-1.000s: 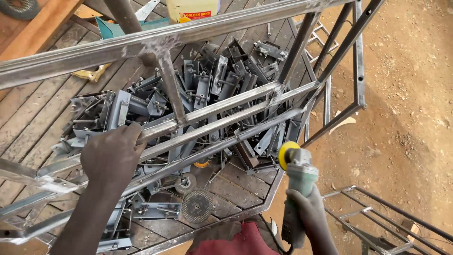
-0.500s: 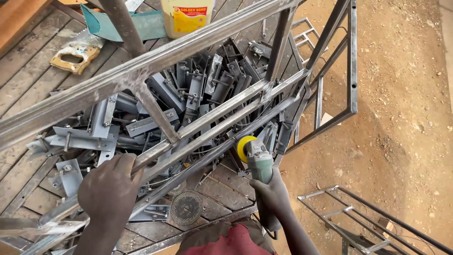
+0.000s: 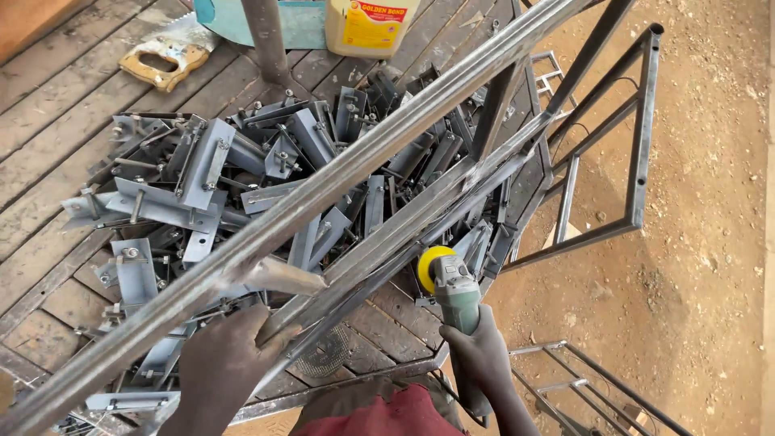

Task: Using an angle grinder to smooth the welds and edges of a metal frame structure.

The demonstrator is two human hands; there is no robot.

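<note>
Dusty brown earth (image 3: 694, 242) lies to my right, and under me a bench (image 3: 73, 145) of weathered wooden planks carries a heap of grey metal brackets (image 3: 242, 178) with bolts through them. Across that heap, from lower left to upper right, runs a long frame of bare steel tubes (image 3: 339, 178), tilted and raised above the brackets. My left hand (image 3: 230, 367) rests on the lower tubes of the frame near its bottom end, fingers wrapped over the metal, so that grip is closed on the frame. My right hand (image 3: 480, 359) is closed around the body of a green angle grinder (image 3: 454, 291), whose yellow disc (image 3: 429, 266) sits just beside the lower tubes, at or very near the steel; I cannot tell whether it touches. At the far edge of the bench lie a handsaw with a wooden handle (image 3: 161, 64), a yellow plastic jug (image 3: 371, 24) and a round post (image 3: 266, 40). Two more welded frames stand on the earth, one (image 3: 638, 161) beside the bench and one (image 3: 581, 379) near my right arm.
</note>
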